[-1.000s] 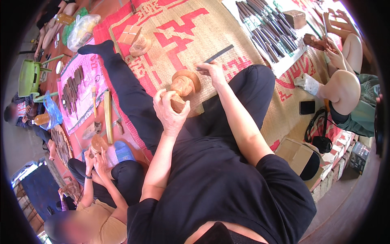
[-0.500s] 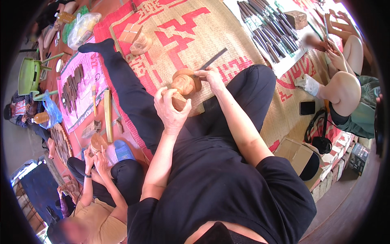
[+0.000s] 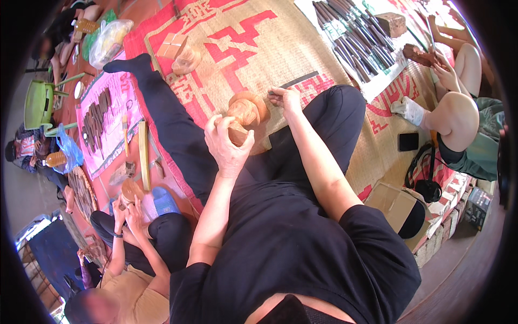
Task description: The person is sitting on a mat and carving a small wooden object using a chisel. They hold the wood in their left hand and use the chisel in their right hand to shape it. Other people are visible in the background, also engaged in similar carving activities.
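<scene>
A carved, warm brown wooden piece with a rounded middle and a broad flared rim [image 3: 244, 112] is held between the wearer's legs, above the tan woven straw mat with red patterns [image 3: 302, 51]. Its near end is gripped by the left hand [image 3: 229, 144], whose fingers are curled part-open over it with the thumb set opposite, presumably so that the piece is steadied and its far end left exposed. Whether it is also supported from below cannot be told.

By the right hand [image 3: 286, 100], a straight, flat, dark bar-like tool [image 3: 303, 79] is pinched near one end, the fingers nearly closed, its long end pointed away from the body. No contact between tool and piece can be seen; the fingertips are just beside the rim. Dark, slender hand tools [image 3: 353, 43] are laid side by side on a white sheet, probably so that each can be picked out easily.
</scene>
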A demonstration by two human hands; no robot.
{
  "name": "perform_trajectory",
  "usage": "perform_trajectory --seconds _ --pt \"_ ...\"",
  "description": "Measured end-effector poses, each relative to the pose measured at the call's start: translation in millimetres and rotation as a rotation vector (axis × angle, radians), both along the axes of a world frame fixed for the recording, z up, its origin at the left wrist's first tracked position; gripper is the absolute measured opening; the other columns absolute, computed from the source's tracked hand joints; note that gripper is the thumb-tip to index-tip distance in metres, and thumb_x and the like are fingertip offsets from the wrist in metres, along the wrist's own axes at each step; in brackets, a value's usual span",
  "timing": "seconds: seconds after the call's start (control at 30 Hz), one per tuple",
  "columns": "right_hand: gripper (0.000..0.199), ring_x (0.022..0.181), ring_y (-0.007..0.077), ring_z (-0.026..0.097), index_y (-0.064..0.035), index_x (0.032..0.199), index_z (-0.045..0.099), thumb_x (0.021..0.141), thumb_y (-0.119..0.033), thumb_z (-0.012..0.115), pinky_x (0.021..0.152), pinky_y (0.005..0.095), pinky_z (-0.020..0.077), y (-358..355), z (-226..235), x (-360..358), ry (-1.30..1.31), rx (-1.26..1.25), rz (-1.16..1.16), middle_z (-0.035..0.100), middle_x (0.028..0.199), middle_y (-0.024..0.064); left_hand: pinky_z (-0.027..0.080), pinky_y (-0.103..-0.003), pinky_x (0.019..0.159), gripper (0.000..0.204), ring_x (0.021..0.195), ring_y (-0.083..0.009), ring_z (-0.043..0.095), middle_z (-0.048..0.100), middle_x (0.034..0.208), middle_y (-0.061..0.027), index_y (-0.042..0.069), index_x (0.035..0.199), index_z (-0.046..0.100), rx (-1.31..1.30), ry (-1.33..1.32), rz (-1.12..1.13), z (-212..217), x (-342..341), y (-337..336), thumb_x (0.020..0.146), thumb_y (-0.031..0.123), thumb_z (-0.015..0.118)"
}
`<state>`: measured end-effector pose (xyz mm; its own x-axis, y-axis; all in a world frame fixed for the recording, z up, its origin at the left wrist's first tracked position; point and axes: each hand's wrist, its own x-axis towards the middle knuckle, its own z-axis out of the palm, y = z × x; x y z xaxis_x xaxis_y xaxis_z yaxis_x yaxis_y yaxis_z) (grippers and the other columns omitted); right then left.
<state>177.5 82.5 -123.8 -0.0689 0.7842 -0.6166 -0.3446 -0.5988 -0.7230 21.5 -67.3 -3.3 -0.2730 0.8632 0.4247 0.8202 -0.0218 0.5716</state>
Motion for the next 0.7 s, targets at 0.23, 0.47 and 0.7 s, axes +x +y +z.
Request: perform_trajectory --seconds 0.23,0.47,0.7 --pt "0.022 0.069 0.0211 0.067 -0.0006 0.092 0.056 0.079 -0.007 0.072 0.062 0.0290 0.0545 -23 20 -13 0.075 0.079 0.040 0.069 0.084 0.0134 0.042 -0.045 0.091 0.055 0.106 -0.0332 0.051 0.050 0.111 -0.0140 0.011 0.107 0.053 0.013 -0.079 0.038 5 -6 2 0.060 0.018 0.082" --pt "0.016 0.075 0.0176 0.068 0.0006 0.088 0.064 0.078 -0.008 0.073 0.068 0.0302 0.0536 -6 25 -18 0.100 0.181 0.034 0.070 0.086 0.0096 0.044 -0.037 0.092 0.048 0.105 -0.0270 0.053 0.048 0.110 -0.0113 0.006 0.109 0.052 -0.002 -0.197 0.079 8 -22 20 0.068 0.011 0.077" --pt "0.017 0.075 0.0172 0.068 0.0002 0.089 0.063 0.078 -0.009 0.072 0.069 0.0291 0.0527 -3 1 -15 0.010 0.123 0.009 0.070 0.083 0.0095 0.044 -0.037 0.094 0.051 0.106 -0.0266 0.053 0.049 0.110 -0.0114 0.006 0.110 0.052 -0.042 -0.122 0.040 13 -11 21 0.066 0.011 0.078"
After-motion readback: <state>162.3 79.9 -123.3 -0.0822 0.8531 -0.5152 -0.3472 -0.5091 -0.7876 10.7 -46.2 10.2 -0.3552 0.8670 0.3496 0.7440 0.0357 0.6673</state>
